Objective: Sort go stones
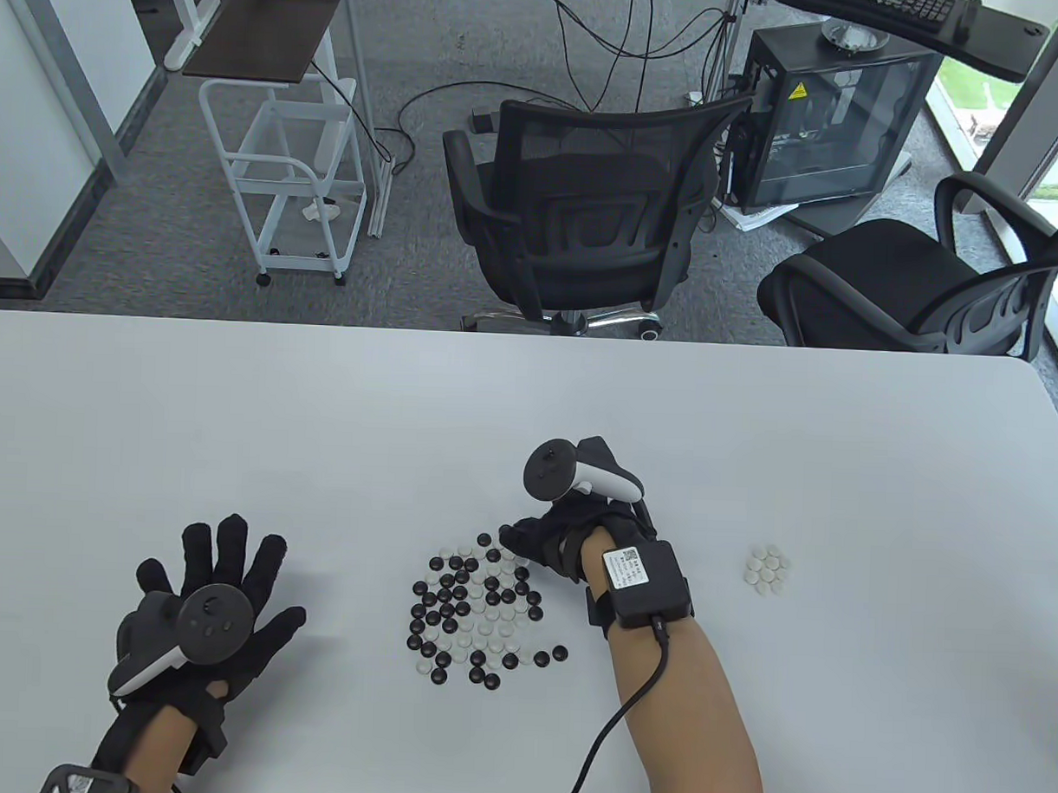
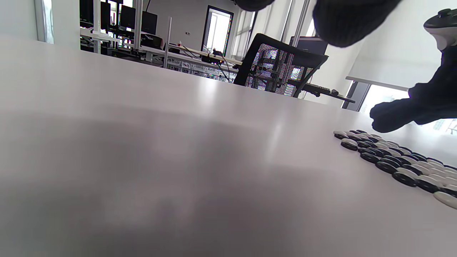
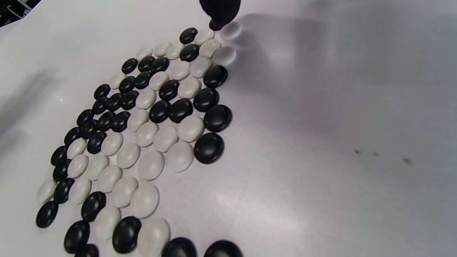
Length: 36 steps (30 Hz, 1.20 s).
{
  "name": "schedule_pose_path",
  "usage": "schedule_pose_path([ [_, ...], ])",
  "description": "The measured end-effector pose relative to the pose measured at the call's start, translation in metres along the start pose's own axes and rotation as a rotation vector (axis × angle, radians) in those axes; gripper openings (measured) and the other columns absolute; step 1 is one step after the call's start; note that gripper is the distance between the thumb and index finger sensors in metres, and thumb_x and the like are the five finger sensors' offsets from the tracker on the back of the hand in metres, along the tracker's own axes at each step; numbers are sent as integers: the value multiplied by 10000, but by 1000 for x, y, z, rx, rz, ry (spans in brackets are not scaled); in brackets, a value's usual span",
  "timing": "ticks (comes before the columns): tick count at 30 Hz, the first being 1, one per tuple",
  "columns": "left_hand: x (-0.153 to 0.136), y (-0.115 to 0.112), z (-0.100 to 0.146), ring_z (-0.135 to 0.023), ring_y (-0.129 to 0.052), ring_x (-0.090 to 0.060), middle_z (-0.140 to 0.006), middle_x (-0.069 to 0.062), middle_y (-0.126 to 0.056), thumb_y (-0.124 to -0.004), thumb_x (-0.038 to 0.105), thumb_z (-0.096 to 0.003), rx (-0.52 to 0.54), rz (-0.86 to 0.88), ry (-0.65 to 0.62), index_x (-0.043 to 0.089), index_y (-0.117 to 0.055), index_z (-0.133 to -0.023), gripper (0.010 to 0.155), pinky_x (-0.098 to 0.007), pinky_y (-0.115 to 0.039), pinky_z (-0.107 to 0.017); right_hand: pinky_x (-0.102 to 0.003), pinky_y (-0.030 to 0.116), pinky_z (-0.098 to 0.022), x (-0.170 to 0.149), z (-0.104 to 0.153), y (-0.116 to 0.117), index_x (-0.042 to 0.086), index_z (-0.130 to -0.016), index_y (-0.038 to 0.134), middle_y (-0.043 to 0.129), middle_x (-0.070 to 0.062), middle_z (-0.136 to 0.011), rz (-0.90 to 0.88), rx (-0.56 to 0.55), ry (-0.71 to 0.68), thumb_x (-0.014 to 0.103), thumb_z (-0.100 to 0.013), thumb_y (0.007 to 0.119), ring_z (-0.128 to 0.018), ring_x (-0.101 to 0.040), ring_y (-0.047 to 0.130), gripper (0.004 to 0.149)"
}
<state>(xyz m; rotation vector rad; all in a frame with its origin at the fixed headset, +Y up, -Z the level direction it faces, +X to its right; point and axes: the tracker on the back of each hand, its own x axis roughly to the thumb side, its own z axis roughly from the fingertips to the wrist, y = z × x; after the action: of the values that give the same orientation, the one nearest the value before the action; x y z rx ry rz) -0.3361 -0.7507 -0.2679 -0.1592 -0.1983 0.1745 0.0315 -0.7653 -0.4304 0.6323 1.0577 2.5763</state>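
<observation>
Mixed black and white Go stones [image 1: 474, 607] lie clustered; small all-white pile [image 1: 767, 570] well apart

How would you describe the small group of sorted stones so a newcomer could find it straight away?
Start at the wide white table and find the big mixed patch of black and white Go stones near its front middle. Look past the gloved right hand to the tight little cluster of round white stones lying apart, the only group without black stones.

Go stones [image 3: 171, 107] look smooth: black ones glossy, white ones matt. The tabletop [image 1: 753, 439] is smooth with a soft sheen. Gloves are black knitted cloth.
</observation>
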Motion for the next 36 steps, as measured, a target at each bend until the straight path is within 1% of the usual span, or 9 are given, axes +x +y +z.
schedule_pose_path([
  [3,-1,0,1,-1022,117,-558,-1202,-257,60,-560,616,-608,0,3,1,203,-193,-1212,819,-836,41,-503,-937,146,-504,2,-7,4,44,-1121,573,49,-468,-1056,13,13,8,459,-576,531,-842,-737,-28,687],
  [5,-1,0,1,-1022,116,-560,-1202,-258,59,-561,616,-608,2,6,2,202,-195,-1212,818,-836,40,-502,-936,146,-505,-1,-6,2,60,-1123,560,48,-466,-1057,26,32,28,462,-577,525,-843,-735,-30,679],
  [7,-2,1,1,-1022,116,-560,-1202,-258,59,-562,615,-608,3,9,2,202,-195,-1212,818,-836,40,-502,-936,146,-508,-10,1,-4,43,-1108,617,60,-459,-1065,30,11,69,465,-576,529,-847,-734,-29,684],
  [12,-2,1,1,-1023,115,-560,-1202,-257,59,-561,616,-608,0,2,-1,203,-194,-1212,819,-835,41,-503,-938,151,-511,-54,29,-17,44,-1092,653,95,-456,-1078,62,8,262,466,-575,533,-859,-732,-14,678],
  [14,-2,1,1,-1023,116,-560,-1203,-256,61,-560,616,-609,-1,3,0,203,-194,-1212,818,-835,43,-503,-938,153,-512,-79,45,-20,44,-1092,655,98,-454,-1081,82,6,351,468,-575,531,-860,-733,-12,680],
  [18,-3,1,1,-1024,115,-560,-1203,-256,59,-563,614,-608,-1,3,2,204,-195,-1212,817,-835,43,-503,-939,148,-509,-120,73,-20,41,-1097,641,91,-457,-1078,-13,-16,453,469,-574,532,-856,-735,-19,685],
  [23,-2,-1,0,-1024,116,-560,-1203,-255,60,-562,615,-608,-12,-6,2,204,-196,-1212,818,-835,43,-503,-939,148,-509,-149,94,-18,41,-1105,617,81,-460,-1076,-33,-51,525,469,-578,527,-854,-735,-21,685],
  [28,-2,-2,-1,-1024,116,-560,-1203,-256,60,-561,615,-609,-20,-11,4,203,-193,-1212,818,-835,43,-503,-939,153,-509,-163,105,-15,40,-1106,607,88,-462,-1077,-59,-78,555,471,-578,528,-857,-739,-12,687],
  [36,-1,-2,-2,-1025,115,-561,-1203,-255,59,-559,618,-607,-21,-14,3,205,-194,-1212,817,-836,41,-503,-938,158,-513,-171,113,-15,29,-1103,619,98,-457,-1081,-41,-74,606,471,-577,528,-863,-739,-4,693],
])
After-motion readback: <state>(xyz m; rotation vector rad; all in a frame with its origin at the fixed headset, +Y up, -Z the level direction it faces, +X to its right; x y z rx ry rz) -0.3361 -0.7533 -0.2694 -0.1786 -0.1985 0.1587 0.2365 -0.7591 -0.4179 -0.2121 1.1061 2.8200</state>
